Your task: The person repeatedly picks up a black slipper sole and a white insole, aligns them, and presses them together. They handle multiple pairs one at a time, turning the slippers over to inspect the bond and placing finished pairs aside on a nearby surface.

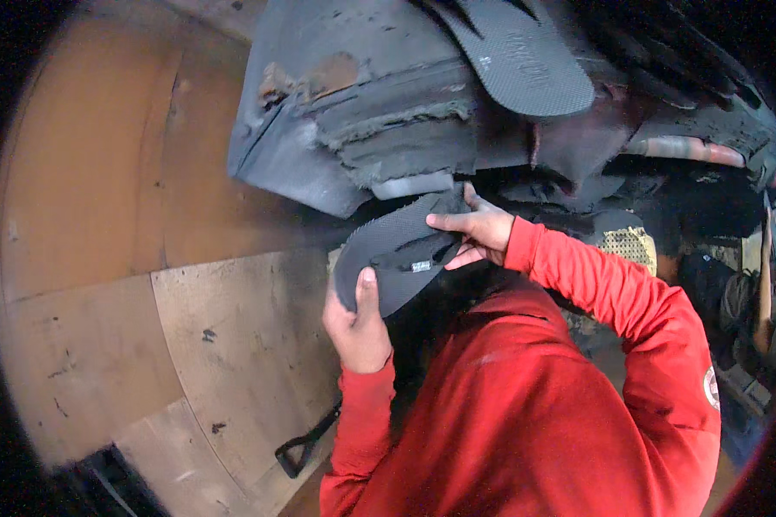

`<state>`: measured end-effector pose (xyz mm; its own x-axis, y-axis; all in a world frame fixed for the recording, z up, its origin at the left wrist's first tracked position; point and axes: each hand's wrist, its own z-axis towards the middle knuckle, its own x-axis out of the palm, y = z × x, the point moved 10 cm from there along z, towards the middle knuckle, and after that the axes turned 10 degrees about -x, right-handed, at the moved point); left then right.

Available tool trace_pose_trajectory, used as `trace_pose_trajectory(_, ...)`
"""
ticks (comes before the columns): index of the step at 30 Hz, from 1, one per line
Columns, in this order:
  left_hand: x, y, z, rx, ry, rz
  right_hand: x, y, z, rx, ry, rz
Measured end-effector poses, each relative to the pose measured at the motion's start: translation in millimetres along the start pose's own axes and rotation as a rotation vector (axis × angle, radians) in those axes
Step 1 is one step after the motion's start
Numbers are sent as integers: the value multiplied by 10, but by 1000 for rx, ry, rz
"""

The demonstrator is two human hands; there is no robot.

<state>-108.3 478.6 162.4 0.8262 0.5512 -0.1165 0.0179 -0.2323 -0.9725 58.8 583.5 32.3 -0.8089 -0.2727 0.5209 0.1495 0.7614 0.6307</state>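
A dark grey flip-flop point(386, 239) with a textured sole and a black strap is held up between my two hands. My left hand point(359, 327) grips its rounded near-left end, with the thumb lying on the sole. My right hand point(485, 227) pinches the opposite end beside the strap, thumb on top. A small pale label point(421, 266) shows on the strap. Above and to the right, another dark grey flip-flop point(539, 73) lies on the worn, dark-covered bench point(379, 43), partly cut off by the upper edge of the view.
The bench's ragged padded edge point(397, 138) is just beyond my hands. Wooden panels point(86, 172) fill the left side. A black loop handle point(295, 455) lies at the lower left. A yellow perforated piece point(629, 248) and a reddish tube point(690, 150) are on the right.
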Motion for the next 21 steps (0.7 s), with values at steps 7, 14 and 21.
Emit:
trace_pose_trajectory(7, -202, -595, -610, 99, 34, 214, 504, -314, -338, -87, 164, 100)
trace_pose_trajectory(14, 485, -197, -230, 239, 32, 522, 64, -81, 356, -89, 277, 298)
trace_pose_trajectory(21, -332, 1241, -1185, -249, 260, 224, 262, -299, -126, -666, 347, -755)
